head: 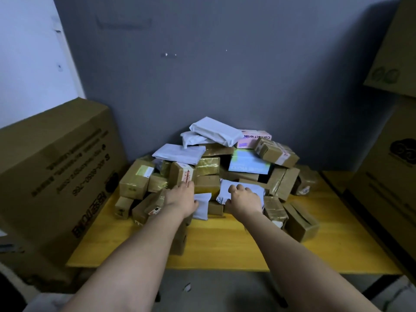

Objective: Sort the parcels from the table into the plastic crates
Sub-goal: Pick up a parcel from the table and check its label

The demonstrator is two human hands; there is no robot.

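Parcels (211,167) heaped, both hands reaching, right hand (244,197) gripping white mailer (227,188)

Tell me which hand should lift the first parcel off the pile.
Right, probably. The right hand already has its fingers curled over the white mailer at the pile's front. The left hand only lies against a small white packet and the brown boxes.

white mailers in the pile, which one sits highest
The white mailer at the very top of the heap, lying tilted against the pink contact lens box. The other white mailers lie lower; the lowest two are under the hands.
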